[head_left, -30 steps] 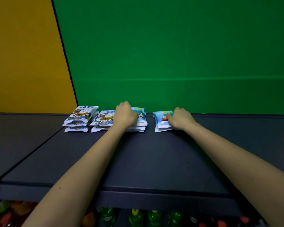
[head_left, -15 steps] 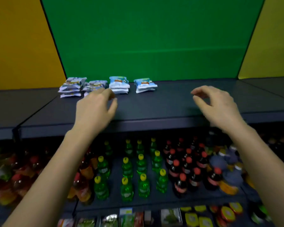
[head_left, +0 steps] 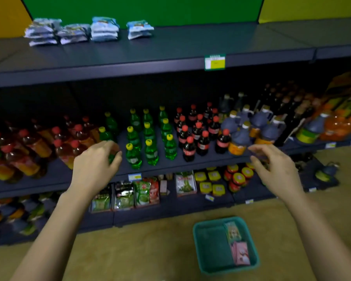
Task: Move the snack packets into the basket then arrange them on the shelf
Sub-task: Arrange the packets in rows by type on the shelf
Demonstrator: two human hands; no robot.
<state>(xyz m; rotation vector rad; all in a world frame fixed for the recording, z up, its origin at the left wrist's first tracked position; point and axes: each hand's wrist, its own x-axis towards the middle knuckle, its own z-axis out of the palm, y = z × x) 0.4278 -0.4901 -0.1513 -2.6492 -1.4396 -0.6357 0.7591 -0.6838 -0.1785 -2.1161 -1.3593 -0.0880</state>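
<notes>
Top shelf [head_left: 190, 44]: dark, flat, used here as the reference.
- Four stacks of snack packets sit at its back-left end, in a row against the green back panel. The leftmost stack [head_left: 42, 31] and second stack [head_left: 74, 33] are white-grey packs. The third stack [head_left: 104, 29] and fourth stack [head_left: 139, 29] are blue-white packs. The first three stand close together; the fourth stands a little apart to the right. Print is too blurred to read.
- A green-and-yellow price tag [head_left: 214, 61] is fixed to the shelf's front lip, right of centre.

Below the top shelf:
- Next tier down holds green bottles [head_left: 148, 138] with yellow caps and cola bottles [head_left: 195, 136] with red caps just right of them.
- Teal basket [head_left: 211, 248] sits on the tan floor, well below the shelf and right of centre. Two packets lie flat along its right side: a greenish packet [head_left: 233, 233] and a pink packet [head_left: 241, 253] nearer the camera.

Hands, both in the air below the shelf's front lip, well clear of the stacks:
- Left hand [head_left: 93, 165]: back toward the camera, fingers loosely bent, holding nothing, seen in front of the green bottles.
- Right hand [head_left: 276, 167]: fingers loosely spread and slightly bent, thumb apart, holding nothing, above the basket.
</notes>
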